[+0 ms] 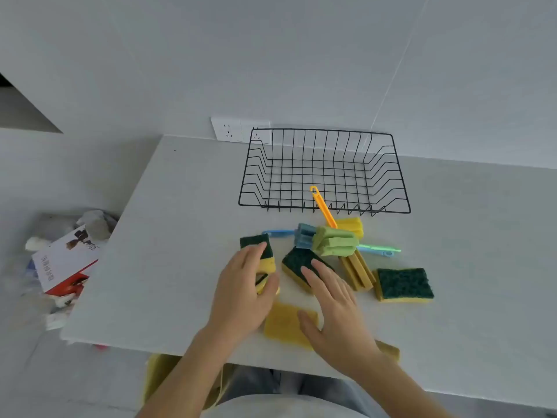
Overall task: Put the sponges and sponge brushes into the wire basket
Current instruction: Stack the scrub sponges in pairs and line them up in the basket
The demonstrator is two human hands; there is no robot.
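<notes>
Sponges lie scattered on the bench (180, 236) before the basket (324, 171), which holds only an orange brush handle (322, 206); I see my left hand (244, 291) curled around a green-topped sponge (259, 251); my right hand (334, 303), fingers spread, rests on another sponge (297, 262).

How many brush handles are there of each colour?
Orange handle: 1
Blue handles: 2
Green handle: 1
Total: 4
</notes>
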